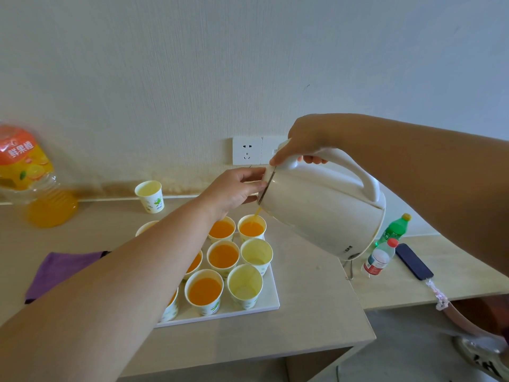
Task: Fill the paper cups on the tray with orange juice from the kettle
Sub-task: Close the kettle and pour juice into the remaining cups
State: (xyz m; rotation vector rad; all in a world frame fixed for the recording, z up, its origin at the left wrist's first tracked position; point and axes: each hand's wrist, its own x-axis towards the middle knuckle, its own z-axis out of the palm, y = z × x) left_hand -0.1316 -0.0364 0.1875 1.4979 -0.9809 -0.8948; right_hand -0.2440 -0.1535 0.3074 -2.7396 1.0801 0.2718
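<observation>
A white kettle [322, 205] is tilted left over the white tray [271, 295]. My right hand [300, 144] grips its handle, thumb on the lid. My left hand [237, 188] holds the lid edge at the kettle's mouth. A thin orange stream falls into the far right cup [251, 228], which holds juice. Several other paper cups on the tray hold orange juice, such as the near middle cup [204, 292]. Two cups in the right column, one [256, 253] and one [244, 283], look empty. My left forearm hides the tray's left cups.
A lone paper cup [150, 195] stands behind the tray by the wall. A large orange juice bottle [30, 177] is at the far left, a purple cloth [60, 271] beside the tray. Two small bottles [385, 246], a phone [413, 261] and a wall socket [247, 151] are to the right.
</observation>
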